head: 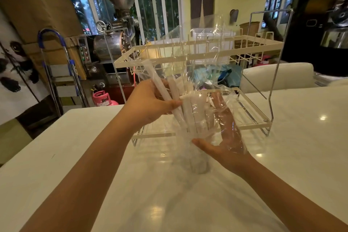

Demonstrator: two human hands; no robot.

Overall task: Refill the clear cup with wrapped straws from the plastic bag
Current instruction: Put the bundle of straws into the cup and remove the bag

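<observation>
A crinkled clear plastic bag hangs above the white table, its mouth upward. Inside it stand several white wrapped straws, their lower ends near the bag's bottom. My left hand pinches a long wrapped straw and the bag's left side, thumb pressed against the bundle. My right hand cups the bag from the right and below, fingers spread behind the plastic. Under the bag a clear cup stands on the table, seen only faintly through the plastic.
A cream two-tier wire dish rack stands on the white table right behind my hands. Beyond the table edge are a metal roasting machine, a pink gas cylinder and a stepladder.
</observation>
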